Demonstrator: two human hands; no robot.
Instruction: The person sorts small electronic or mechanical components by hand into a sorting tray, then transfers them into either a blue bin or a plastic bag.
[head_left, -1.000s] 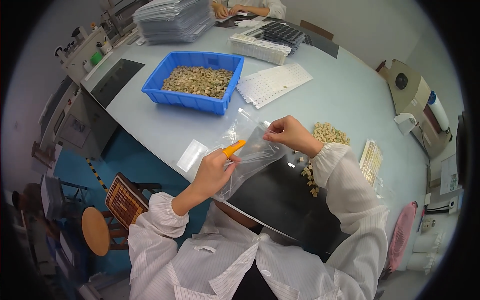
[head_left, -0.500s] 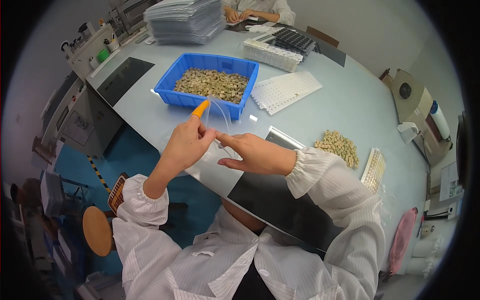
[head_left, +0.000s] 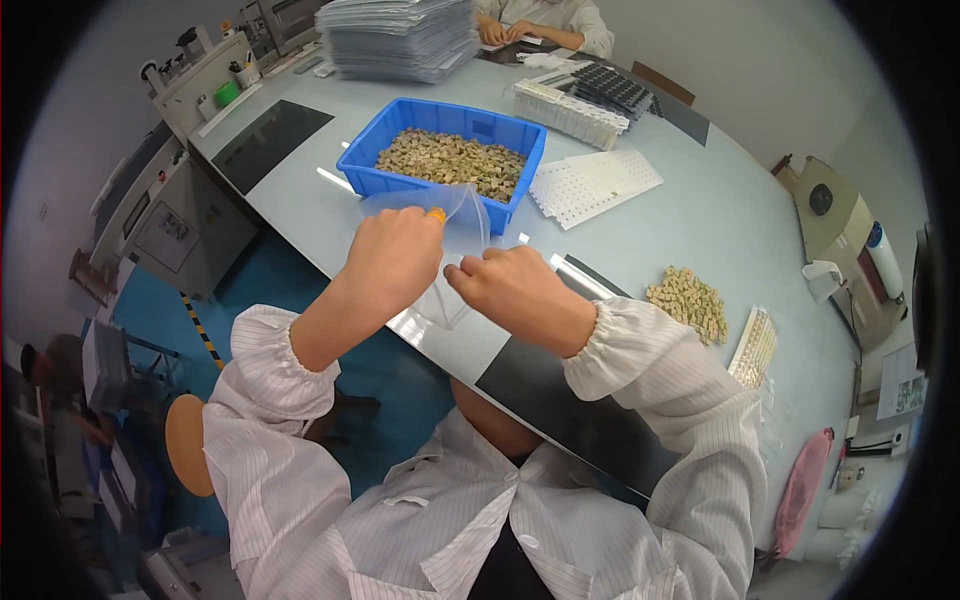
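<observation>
Between my hands hangs a clear plastic bag, in front of the blue bin. My left hand, with an orange finger cot on one finger, is closed on the bag's left side. The fingers of my right hand are curled in and pinch the bag from the right. The bag's upper part flares toward the bin, while its lower part droops over the table's near edge. A blue plastic bin holds a heap of small tan block-shaped pieces. My fingertips are partly hidden behind the hands.
A loose pile of tan pieces lies to the right, near a filled white strip tray. Beyond the bin are a white perforated sheet, racks and a tall stack of trays. Another person's hands work at the far side.
Both hands have closed into a grip on the bag, where the fingers were outstretched before. The bag has spread wider. My view has shifted slightly left.
</observation>
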